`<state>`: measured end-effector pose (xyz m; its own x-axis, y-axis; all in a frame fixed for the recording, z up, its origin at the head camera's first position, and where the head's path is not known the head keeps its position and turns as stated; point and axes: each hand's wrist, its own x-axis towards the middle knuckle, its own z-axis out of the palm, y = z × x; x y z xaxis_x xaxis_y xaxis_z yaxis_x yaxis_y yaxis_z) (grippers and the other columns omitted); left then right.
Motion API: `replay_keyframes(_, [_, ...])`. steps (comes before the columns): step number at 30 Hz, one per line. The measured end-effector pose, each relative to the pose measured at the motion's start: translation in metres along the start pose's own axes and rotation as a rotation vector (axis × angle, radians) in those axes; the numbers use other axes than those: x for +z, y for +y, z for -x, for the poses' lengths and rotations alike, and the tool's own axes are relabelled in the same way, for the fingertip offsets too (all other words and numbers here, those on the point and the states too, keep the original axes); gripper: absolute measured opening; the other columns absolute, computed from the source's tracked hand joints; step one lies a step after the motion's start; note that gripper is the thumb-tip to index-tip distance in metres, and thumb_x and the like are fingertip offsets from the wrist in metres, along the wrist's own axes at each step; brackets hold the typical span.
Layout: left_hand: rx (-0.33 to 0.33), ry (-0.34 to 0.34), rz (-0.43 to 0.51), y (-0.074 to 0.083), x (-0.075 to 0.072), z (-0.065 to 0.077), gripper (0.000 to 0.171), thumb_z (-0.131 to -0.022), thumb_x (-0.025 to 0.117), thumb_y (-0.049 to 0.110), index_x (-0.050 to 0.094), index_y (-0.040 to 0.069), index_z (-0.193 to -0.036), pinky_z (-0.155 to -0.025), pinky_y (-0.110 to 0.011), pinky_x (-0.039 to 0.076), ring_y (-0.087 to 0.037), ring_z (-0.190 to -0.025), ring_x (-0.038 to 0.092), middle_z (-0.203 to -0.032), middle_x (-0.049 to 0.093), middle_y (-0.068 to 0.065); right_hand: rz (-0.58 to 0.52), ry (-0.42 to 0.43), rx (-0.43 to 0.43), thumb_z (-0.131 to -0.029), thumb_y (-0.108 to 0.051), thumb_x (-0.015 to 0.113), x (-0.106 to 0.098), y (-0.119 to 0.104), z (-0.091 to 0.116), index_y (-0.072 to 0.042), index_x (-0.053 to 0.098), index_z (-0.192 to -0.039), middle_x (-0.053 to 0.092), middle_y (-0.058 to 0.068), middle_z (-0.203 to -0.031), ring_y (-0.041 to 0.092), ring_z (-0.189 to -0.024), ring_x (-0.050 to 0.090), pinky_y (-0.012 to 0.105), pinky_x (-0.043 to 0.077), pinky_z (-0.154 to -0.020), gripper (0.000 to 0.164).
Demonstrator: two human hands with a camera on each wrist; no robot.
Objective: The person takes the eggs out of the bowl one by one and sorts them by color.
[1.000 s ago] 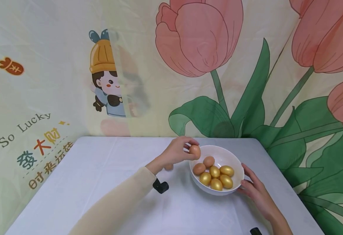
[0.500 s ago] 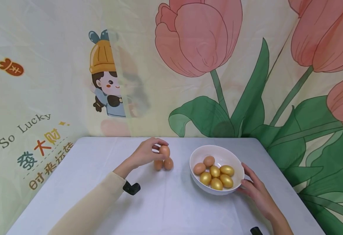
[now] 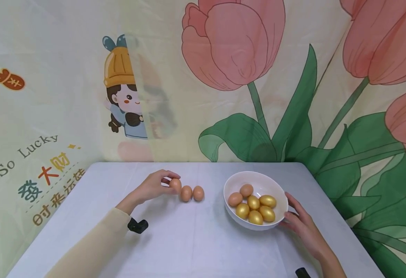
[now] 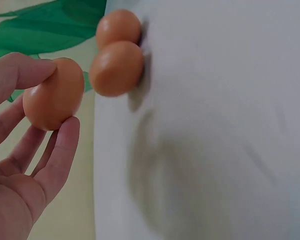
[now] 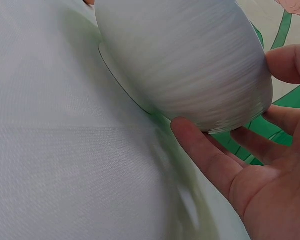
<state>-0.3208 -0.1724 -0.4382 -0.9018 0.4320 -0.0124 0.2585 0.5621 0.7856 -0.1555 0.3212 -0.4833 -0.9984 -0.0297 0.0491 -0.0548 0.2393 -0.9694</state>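
My left hand [image 3: 157,184] pinches a brown egg [image 4: 54,94] between its fingers and thumb; in the left wrist view the egg is held above the tabletop. To its right, two more brown eggs [image 3: 186,194] [image 3: 198,193] rest side by side on the table. A white bowl [image 3: 232,220] stands further right, with two brown eggs [image 3: 241,195] and several gold eggs [image 3: 255,217] inside. My right hand [image 3: 303,226] rests fingertips and thumb against the bowl's outer right wall, fingers loosely bent, as the right wrist view also shows.
A white cloth covers the table [image 3: 189,247], whose back edge meets a hanging backdrop [image 3: 175,116] printed with tulips and a cartoon figure. Black wrist straps [image 3: 138,226] show on both arms.
My left hand has moved left from the bowl's rim with the brown egg and lowered it beside the two table eggs, which now show fully. My right hand has stayed at the bowl.
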Motion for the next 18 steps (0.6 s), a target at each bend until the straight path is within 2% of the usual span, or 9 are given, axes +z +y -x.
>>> replay_keyframes(6, [-0.023,-0.004,-0.027,-0.019,0.000,0.000,0.054,-0.086,0.090,0.027,0.072,0.013,-0.135,-0.093,-0.040,0.057,-0.028,-0.119,0.065,-0.139,0.064,-0.007,0.001,0.003,-0.004,-0.114,-0.027,0.048,-0.001,0.000,0.000,-0.013,0.016,-0.171,0.020,0.023,-0.169,-0.002,-0.119,0.060,0.032,0.062,-0.093,0.067])
replay_keyframes(13, [-0.100,-0.029,-0.018,-0.035,0.006,-0.003,0.053,-0.085,0.091,0.028,0.074,0.018,-0.133,-0.094,-0.040,0.055,-0.024,-0.117,0.064,-0.138,0.065,-0.002,0.009,0.006,0.000,-0.114,-0.027,0.048,0.000,0.000,0.000,-0.014,0.017,-0.171,0.021,0.023,-0.168,-0.002,-0.119,0.059,0.032,0.062,-0.093,0.066])
replay_keyframes(18, [-0.111,-0.033,-0.028,-0.039,0.008,-0.004,0.053,-0.084,0.092,0.027,0.074,0.019,-0.133,-0.094,-0.040,0.055,-0.024,-0.117,0.064,-0.136,0.066,-0.002,0.011,0.004,0.001,-0.114,-0.028,0.049,0.000,-0.001,0.000,-0.014,0.017,-0.171,0.021,0.023,-0.168,-0.001,-0.120,0.059,0.034,0.062,-0.094,0.066])
